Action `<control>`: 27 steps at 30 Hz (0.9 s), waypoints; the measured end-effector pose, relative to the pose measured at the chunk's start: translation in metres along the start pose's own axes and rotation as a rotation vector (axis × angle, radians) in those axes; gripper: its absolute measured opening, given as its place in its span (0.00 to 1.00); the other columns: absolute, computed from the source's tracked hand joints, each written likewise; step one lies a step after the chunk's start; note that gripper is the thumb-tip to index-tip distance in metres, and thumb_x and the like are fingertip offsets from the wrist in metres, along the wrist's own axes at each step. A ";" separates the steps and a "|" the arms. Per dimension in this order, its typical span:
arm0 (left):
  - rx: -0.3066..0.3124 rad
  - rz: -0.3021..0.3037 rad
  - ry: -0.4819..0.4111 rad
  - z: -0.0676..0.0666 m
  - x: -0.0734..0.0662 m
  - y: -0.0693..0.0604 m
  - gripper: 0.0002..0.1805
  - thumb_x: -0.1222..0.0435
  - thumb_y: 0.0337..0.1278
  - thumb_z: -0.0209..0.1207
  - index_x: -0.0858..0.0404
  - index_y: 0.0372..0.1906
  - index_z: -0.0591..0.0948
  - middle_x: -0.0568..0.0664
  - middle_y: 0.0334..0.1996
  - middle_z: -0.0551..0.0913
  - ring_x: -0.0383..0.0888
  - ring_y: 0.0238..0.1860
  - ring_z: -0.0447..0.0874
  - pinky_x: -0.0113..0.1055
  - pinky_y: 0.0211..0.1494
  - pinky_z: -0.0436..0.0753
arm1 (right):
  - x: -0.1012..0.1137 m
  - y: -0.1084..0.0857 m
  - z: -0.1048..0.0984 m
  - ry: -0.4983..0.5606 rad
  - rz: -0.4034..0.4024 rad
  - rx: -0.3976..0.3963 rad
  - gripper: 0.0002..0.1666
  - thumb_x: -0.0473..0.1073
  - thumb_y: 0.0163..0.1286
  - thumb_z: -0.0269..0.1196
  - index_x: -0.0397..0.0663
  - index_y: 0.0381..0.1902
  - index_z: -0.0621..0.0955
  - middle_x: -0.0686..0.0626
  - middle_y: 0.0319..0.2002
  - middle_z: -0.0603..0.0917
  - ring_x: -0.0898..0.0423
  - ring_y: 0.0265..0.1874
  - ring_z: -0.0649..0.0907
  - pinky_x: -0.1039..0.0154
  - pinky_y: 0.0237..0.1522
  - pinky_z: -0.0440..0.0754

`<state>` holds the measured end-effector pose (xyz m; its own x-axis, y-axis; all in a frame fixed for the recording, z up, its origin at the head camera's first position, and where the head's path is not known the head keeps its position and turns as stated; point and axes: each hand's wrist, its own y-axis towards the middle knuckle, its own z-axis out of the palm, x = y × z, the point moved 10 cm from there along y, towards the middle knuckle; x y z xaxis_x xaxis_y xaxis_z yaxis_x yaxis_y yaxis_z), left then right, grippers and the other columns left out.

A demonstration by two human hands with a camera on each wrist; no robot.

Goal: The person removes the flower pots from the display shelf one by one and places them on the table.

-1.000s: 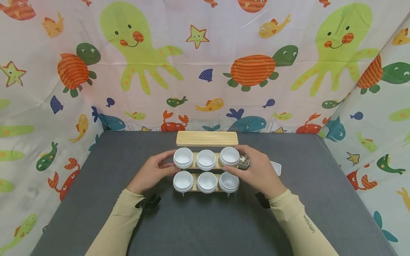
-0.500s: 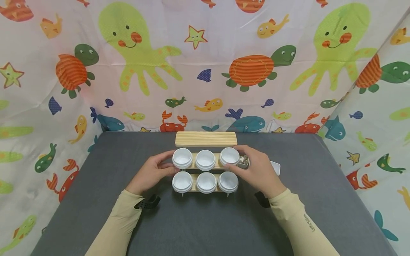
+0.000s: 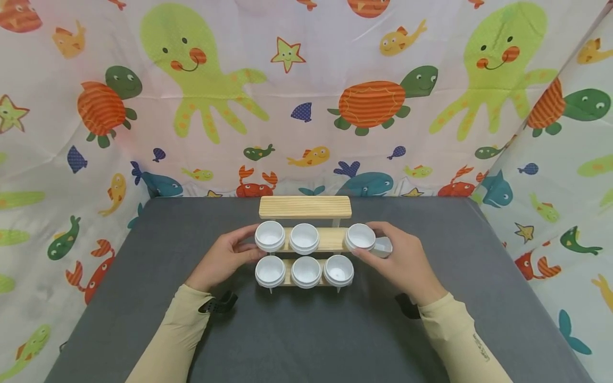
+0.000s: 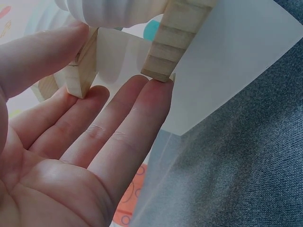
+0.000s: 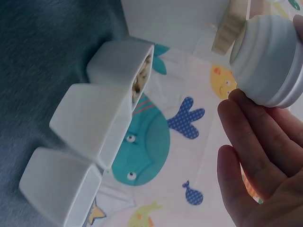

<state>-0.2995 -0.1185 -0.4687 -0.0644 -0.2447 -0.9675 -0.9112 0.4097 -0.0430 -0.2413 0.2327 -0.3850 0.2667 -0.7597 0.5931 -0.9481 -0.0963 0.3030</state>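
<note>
A tiered rack with pale wooden shelves (image 3: 305, 207) and whitish sides stands on the table. Two round white cups (image 3: 304, 238) sit on its middle shelf and three (image 3: 306, 272) on the lower one. My left hand (image 3: 226, 259) is at the rack's left end; in the left wrist view, thumb and fingers (image 4: 137, 113) hold the shelf ends. My right hand (image 3: 406, 257) grips another white cup (image 3: 360, 236) by its side, at the middle shelf's right end. In the right wrist view, this ribbed cup (image 5: 267, 59) is tilted beside a shelf end (image 5: 230, 28).
White angular containers (image 5: 78, 120) stand on the dark cloth in the right wrist view, one holding brown and pale bits (image 5: 141, 79). In the head view they are mostly behind my right hand. A printed sea-animal curtain (image 3: 306, 53) surrounds the grey table (image 3: 306, 335).
My right hand has moved right with the cup, widening the space between it and the middle cup. My left hand stays at the rack. The head view has shifted slightly.
</note>
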 end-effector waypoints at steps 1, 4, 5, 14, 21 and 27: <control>-0.001 -0.004 -0.003 0.000 0.000 0.000 0.41 0.58 0.65 0.76 0.52 0.80 0.73 0.55 0.74 0.79 0.53 0.65 0.89 0.40 0.58 0.92 | -0.002 -0.002 -0.001 -0.006 0.007 -0.003 0.35 0.62 0.63 0.80 0.55 0.63 0.85 0.51 0.52 0.92 0.49 0.50 0.90 0.42 0.53 0.87; 0.004 -0.001 -0.001 0.000 0.001 0.000 0.41 0.58 0.65 0.76 0.52 0.80 0.73 0.55 0.74 0.79 0.54 0.65 0.89 0.41 0.59 0.91 | -0.009 -0.008 -0.004 -0.028 0.030 -0.007 0.36 0.63 0.63 0.80 0.55 0.63 0.85 0.50 0.51 0.92 0.51 0.48 0.89 0.46 0.50 0.86; 0.004 -0.001 0.001 -0.001 0.001 0.000 0.41 0.58 0.65 0.76 0.52 0.80 0.73 0.55 0.74 0.79 0.54 0.65 0.90 0.41 0.60 0.91 | -0.011 -0.010 -0.004 -0.033 0.036 -0.007 0.36 0.63 0.63 0.80 0.54 0.63 0.85 0.50 0.51 0.92 0.51 0.48 0.89 0.47 0.49 0.86; 0.000 -0.004 0.019 -0.001 0.000 -0.001 0.41 0.57 0.65 0.75 0.51 0.81 0.72 0.55 0.75 0.79 0.54 0.65 0.89 0.42 0.61 0.91 | -0.032 -0.034 0.012 -0.059 0.049 -0.010 0.36 0.61 0.61 0.81 0.54 0.62 0.86 0.51 0.53 0.92 0.49 0.50 0.90 0.44 0.53 0.88; 0.009 0.000 0.008 0.000 -0.001 -0.001 0.41 0.58 0.65 0.75 0.52 0.81 0.72 0.55 0.75 0.79 0.53 0.65 0.90 0.42 0.61 0.91 | -0.043 -0.048 0.033 -0.075 0.030 -0.004 0.39 0.60 0.59 0.83 0.50 0.64 0.85 0.48 0.56 0.92 0.48 0.56 0.91 0.41 0.57 0.89; 0.009 -0.007 0.014 0.000 0.000 -0.001 0.41 0.57 0.65 0.75 0.52 0.81 0.72 0.55 0.75 0.78 0.53 0.65 0.89 0.43 0.61 0.91 | -0.048 -0.050 0.043 -0.079 0.061 0.030 0.43 0.61 0.60 0.82 0.46 0.67 0.84 0.46 0.60 0.90 0.45 0.60 0.89 0.39 0.61 0.87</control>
<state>-0.2983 -0.1186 -0.4683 -0.0634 -0.2598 -0.9636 -0.9082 0.4153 -0.0522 -0.2146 0.2465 -0.4606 0.1950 -0.8130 0.5487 -0.9672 -0.0665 0.2452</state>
